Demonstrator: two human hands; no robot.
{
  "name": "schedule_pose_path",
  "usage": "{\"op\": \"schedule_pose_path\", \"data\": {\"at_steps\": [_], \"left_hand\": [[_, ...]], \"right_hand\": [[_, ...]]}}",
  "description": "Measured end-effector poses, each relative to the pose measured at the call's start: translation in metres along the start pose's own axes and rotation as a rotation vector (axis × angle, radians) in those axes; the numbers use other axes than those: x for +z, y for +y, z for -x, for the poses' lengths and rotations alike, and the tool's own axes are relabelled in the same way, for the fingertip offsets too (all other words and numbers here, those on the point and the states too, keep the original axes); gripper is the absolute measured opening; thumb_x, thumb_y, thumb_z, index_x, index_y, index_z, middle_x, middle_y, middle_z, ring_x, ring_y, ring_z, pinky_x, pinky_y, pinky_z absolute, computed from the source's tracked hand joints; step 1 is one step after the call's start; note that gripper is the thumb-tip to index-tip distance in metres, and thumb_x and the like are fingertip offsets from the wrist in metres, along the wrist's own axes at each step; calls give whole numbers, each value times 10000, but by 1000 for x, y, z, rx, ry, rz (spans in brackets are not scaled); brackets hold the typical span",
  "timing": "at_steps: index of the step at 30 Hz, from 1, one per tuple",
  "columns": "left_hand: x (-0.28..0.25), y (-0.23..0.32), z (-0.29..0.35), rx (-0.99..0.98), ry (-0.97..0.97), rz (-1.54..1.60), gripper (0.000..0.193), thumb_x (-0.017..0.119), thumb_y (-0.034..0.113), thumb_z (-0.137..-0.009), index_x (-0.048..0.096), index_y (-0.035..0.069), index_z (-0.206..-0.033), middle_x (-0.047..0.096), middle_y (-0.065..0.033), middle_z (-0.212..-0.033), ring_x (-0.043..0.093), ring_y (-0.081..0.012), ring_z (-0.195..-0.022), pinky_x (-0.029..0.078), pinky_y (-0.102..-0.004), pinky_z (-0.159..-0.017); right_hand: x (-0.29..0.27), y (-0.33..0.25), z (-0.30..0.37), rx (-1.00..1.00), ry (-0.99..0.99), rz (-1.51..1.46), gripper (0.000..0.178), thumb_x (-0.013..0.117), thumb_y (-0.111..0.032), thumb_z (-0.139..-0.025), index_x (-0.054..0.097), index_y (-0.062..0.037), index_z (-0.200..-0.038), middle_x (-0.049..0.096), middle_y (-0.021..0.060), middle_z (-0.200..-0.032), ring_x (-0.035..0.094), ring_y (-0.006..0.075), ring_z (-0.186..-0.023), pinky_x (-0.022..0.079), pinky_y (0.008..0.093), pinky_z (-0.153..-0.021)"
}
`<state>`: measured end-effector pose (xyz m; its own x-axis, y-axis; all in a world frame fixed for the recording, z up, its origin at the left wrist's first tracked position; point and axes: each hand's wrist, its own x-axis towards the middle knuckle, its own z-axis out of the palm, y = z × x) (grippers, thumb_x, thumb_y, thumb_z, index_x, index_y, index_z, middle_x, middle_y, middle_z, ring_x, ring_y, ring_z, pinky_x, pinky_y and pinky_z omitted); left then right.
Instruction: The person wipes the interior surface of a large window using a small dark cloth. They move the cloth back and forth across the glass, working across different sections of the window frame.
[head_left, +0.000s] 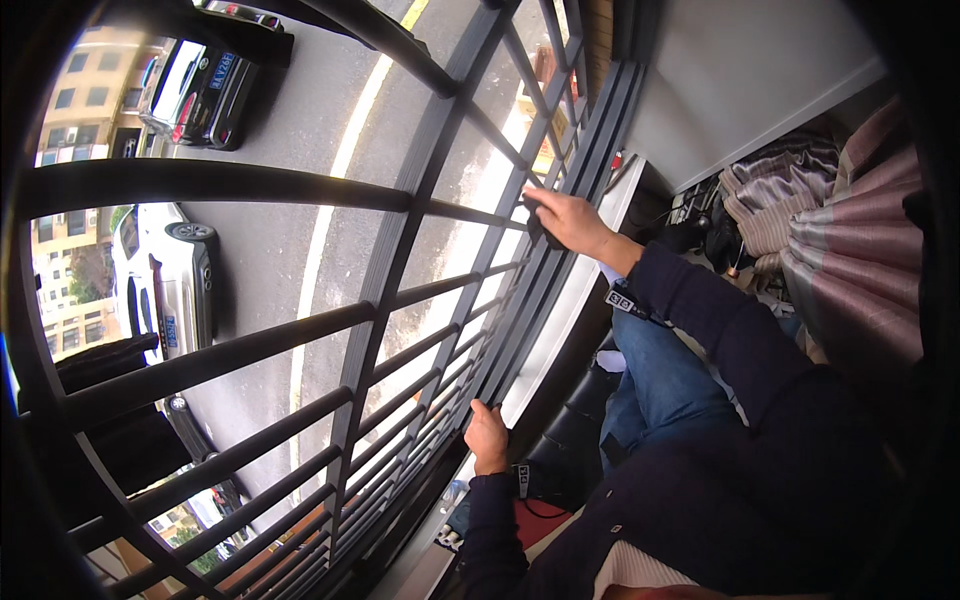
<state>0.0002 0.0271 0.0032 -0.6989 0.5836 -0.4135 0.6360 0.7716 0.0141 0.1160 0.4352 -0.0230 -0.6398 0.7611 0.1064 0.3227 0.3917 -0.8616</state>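
My right hand reaches out at the window, its fingers closed over a small dark, cloth-like thing against the dark window track. Its exact kind cannot be made out. Lower and nearer to me, my left hand is closed at the edge of the window frame, thumb up; its fingertips are partly hidden. Just beyond both hands runs a dark metal window grille of long bars and crosspieces.
Outside lies a street with a black car and a white car. A white sill runs beside my legs. A black padded seat is below; to the right hang a striped curtain and a pale panel.
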Motion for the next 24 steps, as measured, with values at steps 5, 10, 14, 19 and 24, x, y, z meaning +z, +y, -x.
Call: {"op": "schedule_pose_path", "data": {"at_steps": [5,10,14,19,24], "left_hand": [[1,3,3,-13,46,52,319,602,307,-912,430,46,-979,680,-210,-795,659,-433,-741,498,-531,-626],[3,4,4,-49,57,45,305,613,294,-909,440,55,-987,680,-200,-794,658,-429,-736,499,-530,-621],[1,4,5,-43,60,74,314,634,278,-897,438,52,-992,685,-197,-810,662,-427,-746,503,-522,-623],[3,4,3,-63,58,76,334,651,269,-883,435,41,-999,682,-205,-808,662,-428,-751,503,-518,-626],[6,4,4,-68,87,79,314,641,255,-886,439,41,-997,678,-205,-804,657,-429,-741,500,-520,-623]], "right_hand": [[-37,10,-70,-76,270,26,436,481,-202,-992,438,-89,-1411,636,212,-1217,644,386,-1052,521,454,-895],[-7,31,-66,132,-106,288,529,475,-199,-960,361,-146,-1474,669,218,-1045,652,414,-936,518,502,-826],[5,13,-16,42,-11,228,547,498,-228,-956,371,-86,-1469,655,247,-1042,637,436,-947,508,505,-848],[-13,-13,-14,-191,-9,263,521,544,-180,-961,406,-113,-1459,642,198,-1000,659,396,-829,546,460,-744],[3,-17,-37,-196,25,790,655,545,-59,-888,348,-163,-1504,606,193,-950,660,367,-689,559,449,-619]]}}
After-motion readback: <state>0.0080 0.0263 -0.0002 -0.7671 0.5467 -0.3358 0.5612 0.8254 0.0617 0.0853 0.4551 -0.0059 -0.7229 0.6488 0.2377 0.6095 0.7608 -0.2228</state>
